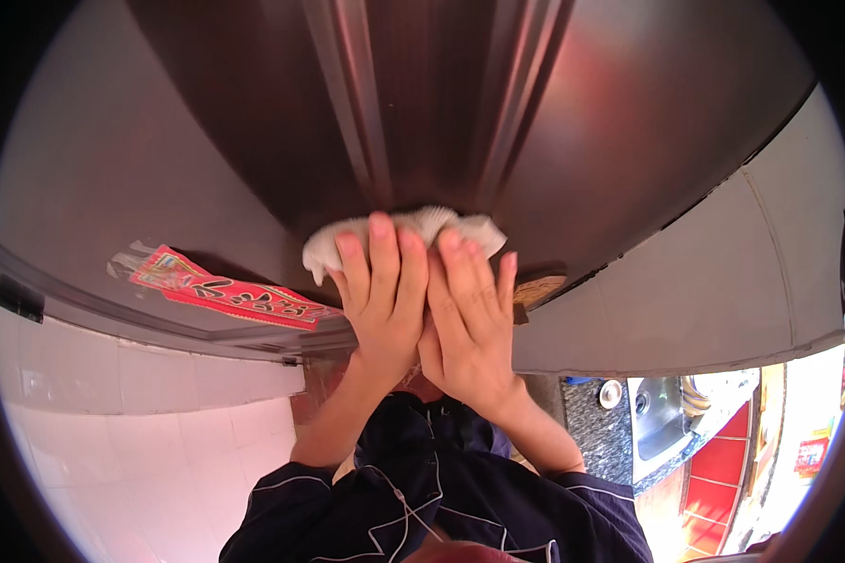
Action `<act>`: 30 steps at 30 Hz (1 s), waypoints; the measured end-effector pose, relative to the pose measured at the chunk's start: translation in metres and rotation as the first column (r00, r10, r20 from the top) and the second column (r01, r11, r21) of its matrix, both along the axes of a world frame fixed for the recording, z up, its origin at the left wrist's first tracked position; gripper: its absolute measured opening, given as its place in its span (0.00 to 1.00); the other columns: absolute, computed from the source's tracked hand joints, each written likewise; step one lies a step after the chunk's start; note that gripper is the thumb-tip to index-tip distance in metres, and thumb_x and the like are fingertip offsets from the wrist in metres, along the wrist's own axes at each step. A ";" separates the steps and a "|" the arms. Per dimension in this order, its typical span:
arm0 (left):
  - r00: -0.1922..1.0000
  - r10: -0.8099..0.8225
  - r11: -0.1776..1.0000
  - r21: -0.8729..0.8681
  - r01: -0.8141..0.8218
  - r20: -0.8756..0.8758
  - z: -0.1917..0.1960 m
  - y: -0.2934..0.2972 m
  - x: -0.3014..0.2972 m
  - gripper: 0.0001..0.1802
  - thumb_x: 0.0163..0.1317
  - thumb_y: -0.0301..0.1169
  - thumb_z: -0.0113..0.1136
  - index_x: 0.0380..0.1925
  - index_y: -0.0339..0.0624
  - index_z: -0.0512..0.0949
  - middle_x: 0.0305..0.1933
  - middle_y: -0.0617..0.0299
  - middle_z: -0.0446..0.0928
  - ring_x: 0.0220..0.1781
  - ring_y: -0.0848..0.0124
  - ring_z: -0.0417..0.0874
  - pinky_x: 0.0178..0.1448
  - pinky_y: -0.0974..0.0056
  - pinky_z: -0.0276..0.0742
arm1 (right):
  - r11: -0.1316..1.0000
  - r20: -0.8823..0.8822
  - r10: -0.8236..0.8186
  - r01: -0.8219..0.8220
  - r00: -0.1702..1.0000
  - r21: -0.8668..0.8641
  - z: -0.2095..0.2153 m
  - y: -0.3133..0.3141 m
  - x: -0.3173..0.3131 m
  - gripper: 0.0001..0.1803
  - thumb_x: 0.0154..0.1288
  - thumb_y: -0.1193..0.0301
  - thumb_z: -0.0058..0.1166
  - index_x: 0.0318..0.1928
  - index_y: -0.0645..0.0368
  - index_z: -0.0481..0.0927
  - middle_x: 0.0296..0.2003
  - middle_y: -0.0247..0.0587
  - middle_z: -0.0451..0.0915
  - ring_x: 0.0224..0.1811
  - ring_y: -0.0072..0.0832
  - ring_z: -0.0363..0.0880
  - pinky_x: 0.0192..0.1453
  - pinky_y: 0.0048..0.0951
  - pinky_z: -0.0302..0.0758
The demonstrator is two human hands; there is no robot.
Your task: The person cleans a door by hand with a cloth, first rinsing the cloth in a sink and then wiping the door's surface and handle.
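Observation:
A crumpled white cloth [432, 223] lies against a large dark brown panel [610, 141], which looks like a door with raised vertical ridges. My left hand [385, 296] presses the cloth's left and middle part with its fingers stretched out. Beside it, my right hand [469, 314] lies flat on the right part, fingers extended and the little finger a bit apart. Both hands touch along their inner edges. My fingertips are in front of the cloth, and its underside is hidden.
A red paper strip [244, 298] with dark characters and clear tape is stuck on the panel's left. A brown rounded piece [535, 289] shows right of my hands. White tiles [150, 385] stand at left; a granite counter [596, 432] with a metal sink [662, 413] at right.

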State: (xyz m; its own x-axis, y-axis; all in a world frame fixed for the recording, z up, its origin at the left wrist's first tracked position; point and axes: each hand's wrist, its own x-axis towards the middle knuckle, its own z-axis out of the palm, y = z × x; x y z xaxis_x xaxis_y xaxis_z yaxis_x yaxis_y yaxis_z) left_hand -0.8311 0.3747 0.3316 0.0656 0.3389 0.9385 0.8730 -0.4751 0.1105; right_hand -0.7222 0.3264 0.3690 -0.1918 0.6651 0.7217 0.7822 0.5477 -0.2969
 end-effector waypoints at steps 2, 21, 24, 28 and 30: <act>0.997 -0.031 0.998 0.053 0.028 0.071 0.031 0.008 0.017 0.20 0.71 0.31 0.52 0.60 0.38 0.76 0.71 0.46 0.69 0.80 0.41 0.52 0.80 0.42 0.39 | 0.998 0.033 -0.015 0.012 0.999 0.068 0.018 0.005 0.008 0.28 0.64 0.76 0.47 0.65 0.74 0.70 0.71 0.63 0.61 0.76 0.56 0.56 0.79 0.59 0.40; 0.998 -0.045 0.990 0.139 0.039 0.036 0.050 0.016 0.108 0.21 0.67 0.35 0.53 0.58 0.49 0.82 0.65 0.64 0.78 0.78 0.59 0.62 0.82 0.46 0.36 | 0.979 -0.117 -0.076 0.097 0.990 0.181 0.021 0.017 0.095 0.29 0.60 0.74 0.48 0.63 0.68 0.72 0.70 0.61 0.64 0.74 0.58 0.60 0.78 0.60 0.44; 0.991 -0.042 0.996 0.072 0.052 -0.131 0.001 0.010 0.105 0.20 0.68 0.36 0.51 0.58 0.51 0.81 0.68 0.66 0.75 0.78 0.61 0.62 0.82 0.48 0.36 | 0.991 -0.124 -0.095 0.106 0.988 0.085 -0.021 0.005 0.106 0.30 0.59 0.75 0.50 0.64 0.68 0.70 0.70 0.60 0.64 0.74 0.58 0.61 0.77 0.63 0.46; 0.976 -0.075 0.992 0.089 0.095 -0.204 -0.032 0.010 0.126 0.20 0.68 0.34 0.52 0.58 0.47 0.80 0.70 0.62 0.73 0.79 0.58 0.58 0.81 0.46 0.39 | 0.988 -0.131 -0.153 0.154 0.979 -0.003 -0.048 -0.002 0.125 0.30 0.59 0.76 0.51 0.65 0.68 0.69 0.70 0.61 0.63 0.73 0.61 0.59 0.75 0.67 0.47; 0.970 -0.064 0.987 0.129 0.097 -0.236 -0.016 0.016 0.132 0.21 0.68 0.33 0.52 0.59 0.42 0.79 0.70 0.55 0.72 0.80 0.51 0.56 0.81 0.43 0.39 | 0.987 -0.153 -0.158 0.161 0.976 0.006 -0.029 0.000 0.129 0.30 0.60 0.77 0.51 0.65 0.68 0.68 0.71 0.61 0.62 0.74 0.61 0.58 0.75 0.66 0.46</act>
